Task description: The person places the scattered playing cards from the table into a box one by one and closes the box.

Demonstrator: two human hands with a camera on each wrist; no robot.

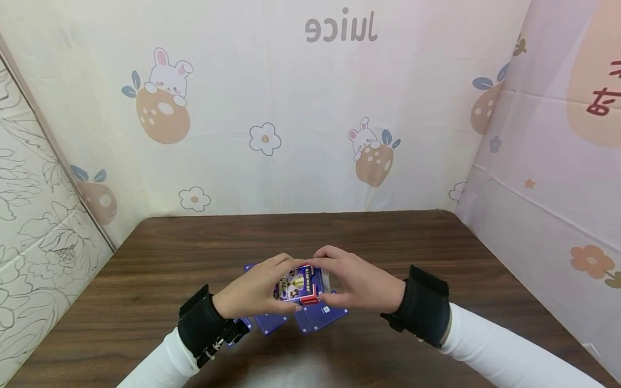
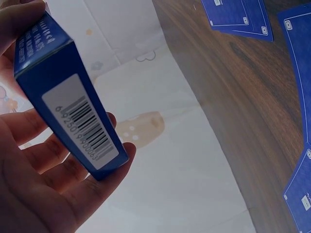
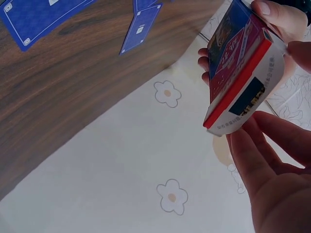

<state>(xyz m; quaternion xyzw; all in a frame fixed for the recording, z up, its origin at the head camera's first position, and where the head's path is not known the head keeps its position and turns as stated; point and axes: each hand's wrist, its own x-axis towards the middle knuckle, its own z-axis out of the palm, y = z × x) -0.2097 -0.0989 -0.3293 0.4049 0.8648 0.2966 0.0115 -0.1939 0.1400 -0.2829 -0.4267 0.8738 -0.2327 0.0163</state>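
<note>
A small blue, red and white playing-card box (image 1: 297, 284) is held up between both hands above the table. My left hand (image 1: 259, 286) grips its left end, thumb on one edge and fingers along the other. A barcode on a white label (image 2: 81, 125) faces the left wrist camera. At the other end, my right hand (image 1: 356, 277) has its thumb and fingertips on opposite corners of a white end flap (image 3: 257, 92), which looks lifted from the box. Blue-backed cards (image 1: 320, 317) lie spread on the table beneath the box, partly hidden by the left hand.
The dark wood-grain table (image 1: 388, 237) reaches back to a printed cloth wall (image 1: 310, 172) with rabbits, fruit and flowers. More cloth rises on the right side (image 1: 533, 226), and a flower-patterned panel (image 1: 43, 226) stands on the left.
</note>
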